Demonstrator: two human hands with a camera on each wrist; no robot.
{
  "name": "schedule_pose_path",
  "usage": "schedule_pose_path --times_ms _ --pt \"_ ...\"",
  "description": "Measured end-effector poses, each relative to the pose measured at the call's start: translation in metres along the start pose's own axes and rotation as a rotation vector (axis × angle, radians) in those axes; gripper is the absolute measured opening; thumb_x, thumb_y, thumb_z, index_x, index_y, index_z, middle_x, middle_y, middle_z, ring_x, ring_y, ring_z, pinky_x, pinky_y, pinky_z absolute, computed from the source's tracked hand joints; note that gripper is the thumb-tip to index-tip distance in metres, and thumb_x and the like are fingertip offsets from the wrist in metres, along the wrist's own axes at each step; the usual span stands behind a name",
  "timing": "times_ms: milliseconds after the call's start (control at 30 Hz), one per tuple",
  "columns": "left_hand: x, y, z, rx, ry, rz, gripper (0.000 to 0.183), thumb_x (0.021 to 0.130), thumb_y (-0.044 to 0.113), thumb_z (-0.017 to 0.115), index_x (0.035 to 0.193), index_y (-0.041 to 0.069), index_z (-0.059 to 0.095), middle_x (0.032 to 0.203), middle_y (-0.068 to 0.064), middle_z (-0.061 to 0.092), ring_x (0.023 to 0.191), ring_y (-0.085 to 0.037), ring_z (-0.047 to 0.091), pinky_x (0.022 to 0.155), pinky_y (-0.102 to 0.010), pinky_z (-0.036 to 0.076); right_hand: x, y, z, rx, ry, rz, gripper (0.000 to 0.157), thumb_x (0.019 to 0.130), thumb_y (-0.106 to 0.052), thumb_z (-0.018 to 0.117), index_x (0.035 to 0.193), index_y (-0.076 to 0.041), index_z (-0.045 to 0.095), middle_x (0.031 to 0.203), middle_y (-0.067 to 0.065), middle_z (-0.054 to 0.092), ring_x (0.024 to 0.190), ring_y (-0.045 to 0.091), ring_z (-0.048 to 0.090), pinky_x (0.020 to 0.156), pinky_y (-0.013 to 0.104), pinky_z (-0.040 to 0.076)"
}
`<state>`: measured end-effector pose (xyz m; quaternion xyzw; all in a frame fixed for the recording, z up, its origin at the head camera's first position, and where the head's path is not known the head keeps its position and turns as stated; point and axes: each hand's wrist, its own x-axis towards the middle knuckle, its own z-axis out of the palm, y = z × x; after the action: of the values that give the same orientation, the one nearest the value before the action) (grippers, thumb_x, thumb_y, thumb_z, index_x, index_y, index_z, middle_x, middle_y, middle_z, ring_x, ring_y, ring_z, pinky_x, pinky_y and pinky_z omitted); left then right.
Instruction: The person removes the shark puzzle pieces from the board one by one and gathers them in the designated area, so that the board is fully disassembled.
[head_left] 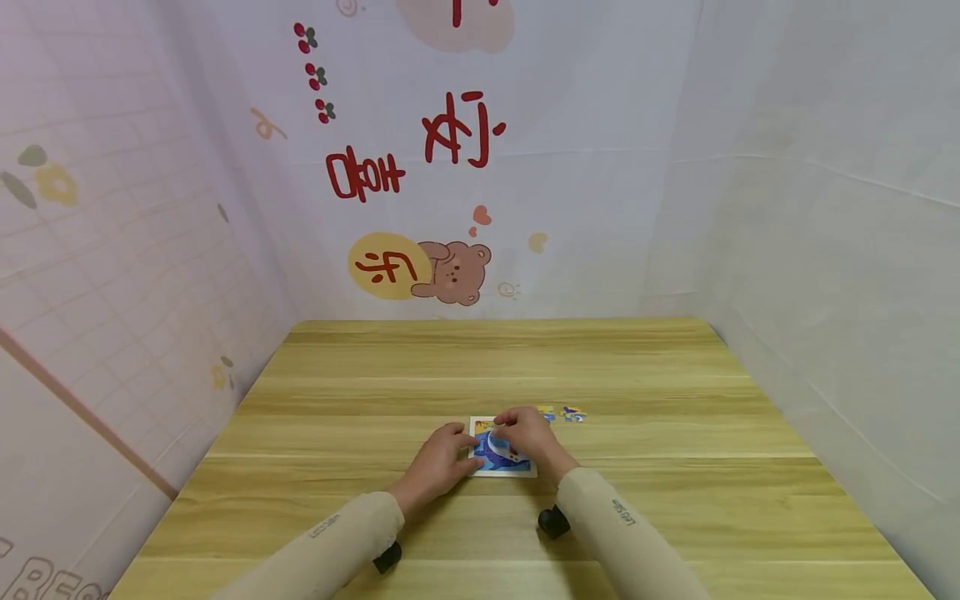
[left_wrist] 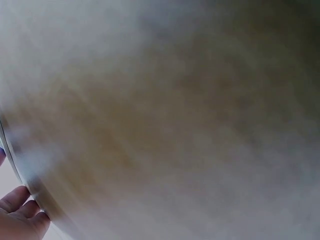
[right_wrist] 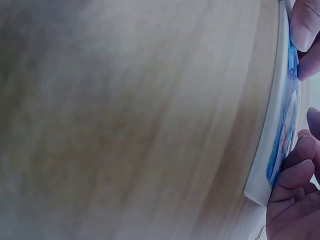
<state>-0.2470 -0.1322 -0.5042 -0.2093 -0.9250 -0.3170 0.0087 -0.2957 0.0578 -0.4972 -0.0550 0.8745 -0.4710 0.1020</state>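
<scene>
— What's on the left?

— I see the left hand (head_left: 438,462) flat on the table (head_left: 675,500), fingers relaxed, steadying the puzzle board (head_left: 525,469) at its left edge.

— And right?

— The right hand (head_left: 528,433) arches over the board's top, fingertips pinching a puzzle piece (head_left: 498,446). Spare pieces (head_left: 562,413) lie just beyond, to the right.

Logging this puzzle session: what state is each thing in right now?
Square blue-and-white puzzle board: flat on the table, both hands on it.
Loose coloured puzzle pieces: lying beyond the board, untouched.
Left hand: resting on the board's left edge.
Right hand: fingers curled, pressing a piece on the board.
</scene>
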Motion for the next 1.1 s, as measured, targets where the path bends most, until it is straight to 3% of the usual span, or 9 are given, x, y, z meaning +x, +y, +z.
schedule_pose_path --times_ms 100,367,600,833,1100 --pt "0.0 0.0004 0.0006 0.001 0.001 0.01 0.035 0.091 0.022 0.073 0.116 -0.003 0.07 0.133 -0.029 0.053 0.124 -0.044 0.051 0.104 -0.057 0.039 0.0003 -0.0002 0.0004 -0.031 -0.001 0.005 0.024 0.09 -0.012 0.071 0.111 -0.003 0.073 0.086 0.004 0.066 0.061 0.015 0.056 0.06 0.03 0.049" --pt "0.002 -0.003 0.0035 0.042 0.012 0.031 0.035 0.09 0.022 0.074 0.116 -0.002 0.071 0.131 -0.028 0.054 0.121 -0.043 0.053 0.103 -0.055 0.04 0.003 -0.0023 0.0006 -0.128 -0.058 -0.014 0.027 0.089 -0.013 0.069 0.116 -0.006 0.073 0.107 0.009 0.069 0.089 0.022 0.061 0.089 0.047 0.05" --pt "0.0008 -0.0039 0.001 0.041 0.005 0.035 0.034 0.091 0.021 0.073 0.116 -0.002 0.072 0.132 -0.03 0.053 0.123 -0.045 0.051 0.104 -0.056 0.04 0.002 -0.0056 0.003 -0.029 -0.103 -0.003 0.029 0.089 -0.01 0.067 0.117 -0.006 0.073 0.108 0.011 0.068 0.086 0.022 0.059 0.084 0.046 0.05" --pt "-0.002 -0.0022 -0.0007 0.033 0.003 0.045 0.034 0.091 0.02 0.074 0.116 -0.003 0.071 0.131 -0.03 0.054 0.122 -0.044 0.052 0.103 -0.056 0.04 -0.0004 -0.0075 0.0062 -0.05 -0.065 0.007 0.028 0.09 -0.012 0.067 0.116 -0.002 0.072 0.12 0.013 0.067 0.11 0.03 0.06 0.098 0.053 0.045" --pt "-0.0021 -0.0036 -0.0007 0.032 0.001 0.055 0.035 0.091 0.021 0.073 0.116 -0.003 0.071 0.132 -0.03 0.054 0.123 -0.045 0.052 0.103 -0.056 0.04 -0.0014 -0.0089 0.0053 -0.054 -0.061 0.014 0.03 0.091 -0.01 0.065 0.118 0.001 0.07 0.121 0.016 0.067 0.109 0.029 0.061 0.097 0.052 0.046"
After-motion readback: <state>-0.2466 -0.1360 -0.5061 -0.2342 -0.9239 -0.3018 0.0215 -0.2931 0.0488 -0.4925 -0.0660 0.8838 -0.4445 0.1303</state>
